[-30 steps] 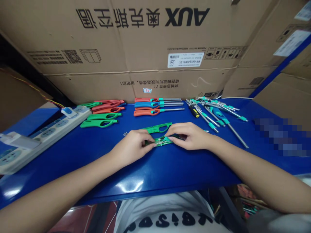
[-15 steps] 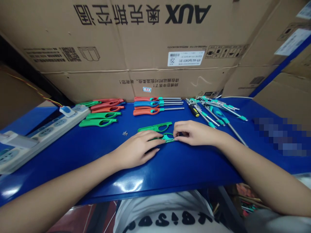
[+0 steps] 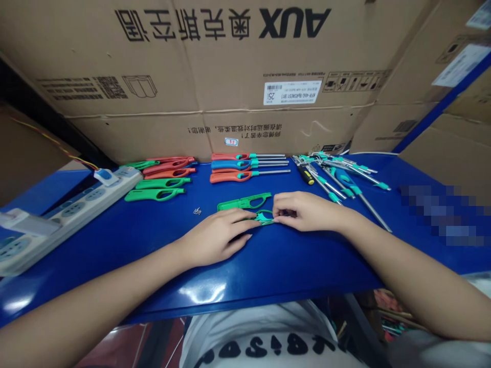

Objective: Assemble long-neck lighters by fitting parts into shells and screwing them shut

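Between my two hands lies a green lighter half-shell (image 3: 265, 223) with a teal trigger piece (image 3: 264, 216) in it, on the blue table. Over its left part lies my left hand (image 3: 218, 236), thumb and fingers closed on the shell and hiding much of it. My right hand (image 3: 295, 210) is bent in a pinch at the shell's right end; what its fingertips hold is too small to make out. Just beyond them rests another green lighter half-shell (image 3: 240, 203). Several small screws (image 3: 197, 210) lie to the left of it.
At the back, red, blue and orange lighters (image 3: 230, 177) with metal tubes lie in a row. Green and red handle shells (image 3: 153, 194) sit left, beside a white power strip (image 3: 82, 209). Tube assemblies (image 3: 355, 186) and a black-yellow screwdriver (image 3: 307, 175) lie right. A cardboard wall (image 3: 161, 122) stands behind.
My right fingertips have shifted very slightly left at the shell's end. My left hand stays in place on the shell, and the other things lie as before.
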Demonstrator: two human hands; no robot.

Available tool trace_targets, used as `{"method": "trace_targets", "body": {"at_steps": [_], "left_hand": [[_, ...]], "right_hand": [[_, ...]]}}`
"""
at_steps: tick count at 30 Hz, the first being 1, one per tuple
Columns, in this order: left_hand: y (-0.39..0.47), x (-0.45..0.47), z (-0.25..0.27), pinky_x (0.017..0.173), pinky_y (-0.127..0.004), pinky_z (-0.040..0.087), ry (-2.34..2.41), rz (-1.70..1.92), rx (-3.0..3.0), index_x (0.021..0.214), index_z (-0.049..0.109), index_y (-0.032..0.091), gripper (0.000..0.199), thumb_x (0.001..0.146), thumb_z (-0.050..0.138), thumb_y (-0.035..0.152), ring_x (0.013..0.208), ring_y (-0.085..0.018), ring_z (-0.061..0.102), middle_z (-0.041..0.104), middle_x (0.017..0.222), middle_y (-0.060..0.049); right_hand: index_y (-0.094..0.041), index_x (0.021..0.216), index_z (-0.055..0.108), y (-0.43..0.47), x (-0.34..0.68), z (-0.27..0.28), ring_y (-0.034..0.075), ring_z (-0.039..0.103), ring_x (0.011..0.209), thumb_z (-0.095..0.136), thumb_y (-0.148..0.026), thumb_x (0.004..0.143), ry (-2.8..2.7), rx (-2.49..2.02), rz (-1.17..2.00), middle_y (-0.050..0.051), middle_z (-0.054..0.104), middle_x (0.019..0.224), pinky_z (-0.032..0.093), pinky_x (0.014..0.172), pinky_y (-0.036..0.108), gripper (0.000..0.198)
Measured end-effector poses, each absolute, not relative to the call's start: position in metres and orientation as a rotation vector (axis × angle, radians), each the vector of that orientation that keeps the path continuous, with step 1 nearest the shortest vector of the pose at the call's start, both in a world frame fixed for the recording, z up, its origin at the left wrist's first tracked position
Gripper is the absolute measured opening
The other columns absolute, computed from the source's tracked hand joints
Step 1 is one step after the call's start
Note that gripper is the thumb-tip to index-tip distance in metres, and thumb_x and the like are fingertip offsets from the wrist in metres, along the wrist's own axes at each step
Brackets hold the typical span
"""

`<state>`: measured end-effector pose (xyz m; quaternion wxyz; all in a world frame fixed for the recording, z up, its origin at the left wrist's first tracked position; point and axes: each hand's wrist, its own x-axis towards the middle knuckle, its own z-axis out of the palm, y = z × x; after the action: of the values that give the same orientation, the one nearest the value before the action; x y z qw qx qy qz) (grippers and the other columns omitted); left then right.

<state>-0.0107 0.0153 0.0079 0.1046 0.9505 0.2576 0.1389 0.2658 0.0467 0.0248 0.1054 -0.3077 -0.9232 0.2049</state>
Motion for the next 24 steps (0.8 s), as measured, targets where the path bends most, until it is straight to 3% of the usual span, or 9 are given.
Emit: {"method": "trace_targets", "body": {"at_steps": [17,24], "left_hand": [[0.017,-0.011,0.001,0.106,-0.043,0.051,0.755,0.479,2.77,0.133,0.062,0.021,0.037,0.102,0.044,0.014,0.125,-0.025,0.059,0.061,0.135,-0.011],[0.022,-0.013,0.0,0.105,-0.039,0.052,0.723,0.554,2.729,0.128,0.066,0.022,0.032,0.102,0.048,0.017,0.122,-0.023,0.061,0.062,0.132,-0.01]], "right_hand": [[-0.018,0.09,0.069,0.048,0.266,0.026,0.013,0.058,0.074,0.059,-0.009,0.085,-2.67,-0.947,0.676,0.003,0.065,0.09,0.044,0.067,0.025,0.014],[-0.018,0.095,0.068,0.052,0.28,0.034,0.016,0.06,0.081,0.059,-0.021,0.091,-2.642,-0.934,0.571,0.006,0.067,0.094,0.046,0.071,0.027,0.011]]}}
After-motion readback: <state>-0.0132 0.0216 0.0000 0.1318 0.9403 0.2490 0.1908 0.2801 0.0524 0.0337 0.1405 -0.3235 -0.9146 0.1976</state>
